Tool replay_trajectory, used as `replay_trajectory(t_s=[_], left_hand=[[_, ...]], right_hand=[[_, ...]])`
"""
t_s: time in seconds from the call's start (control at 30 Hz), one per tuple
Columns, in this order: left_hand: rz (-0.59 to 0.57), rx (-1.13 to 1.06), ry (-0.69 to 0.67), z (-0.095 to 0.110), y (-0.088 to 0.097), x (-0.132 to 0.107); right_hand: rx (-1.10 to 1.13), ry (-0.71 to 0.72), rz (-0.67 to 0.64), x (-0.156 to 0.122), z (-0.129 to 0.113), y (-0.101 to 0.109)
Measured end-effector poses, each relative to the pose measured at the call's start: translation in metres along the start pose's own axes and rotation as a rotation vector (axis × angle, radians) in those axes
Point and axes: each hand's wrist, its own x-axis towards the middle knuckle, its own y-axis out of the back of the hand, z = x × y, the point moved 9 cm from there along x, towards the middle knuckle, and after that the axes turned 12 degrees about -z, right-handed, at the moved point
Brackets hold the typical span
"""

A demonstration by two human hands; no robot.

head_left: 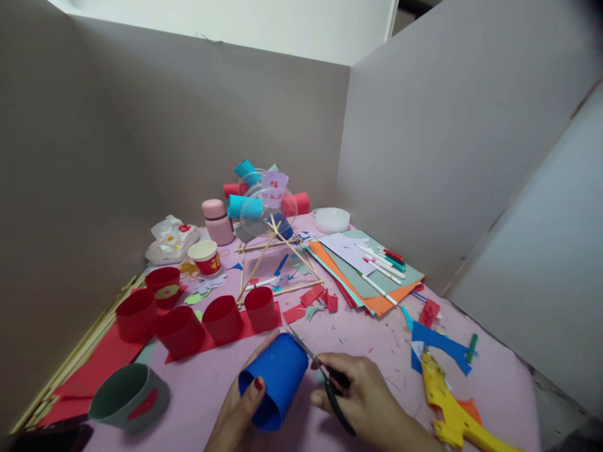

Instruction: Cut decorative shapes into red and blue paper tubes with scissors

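A blue paper tube (pixel 282 375) lies tilted in my left hand (pixel 239 405), its open end toward me and my thumb pressed on its near rim. My right hand (pixel 362 388) grips black-handled scissors (pixel 336 402). The scissor blades point up and left, at the tube's far rim; I cannot tell whether they touch the paper. Left of my hands stand several red paper cups or rings (pixel 223 320) on red paper strips. Nearer me, a grey-green paper ring (pixel 132 397) carries a red patch.
A stick-framed wheel with coloured tubes (pixel 245 207) stands at the back. Paper sheets (pixel 362 285) with markers lie right. A yellow glue gun (pixel 443 395) rests at front right. A pink flask (pixel 217 223), a paper cup (pixel 205 258) and wooden sticks (pixel 70 358) are left.
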Motion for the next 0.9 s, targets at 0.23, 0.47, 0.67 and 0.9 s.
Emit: replay_trajectory(t_s=[0.23,0.47,0.67,0.9], left_hand=[[0.04,0.066,-0.005,0.003,0.006,-0.001],[0.036,0.275,-0.051,0.017,0.01,0.005],[-0.024,0.411,-0.096,0.02,0.0,0.007],[-0.056,0.452,-0.094,0.017,-0.002,0.008]], right_hand=[[0.048,-0.006,-0.039,0.002,0.006,-0.002],[-0.092,-0.048,0.007,0.002,0.007,0.003],[-0.173,-0.014,-0.018,0.0,-0.001,0.001],[-0.23,-0.026,-0.003,0.001,0.0,0.002]])
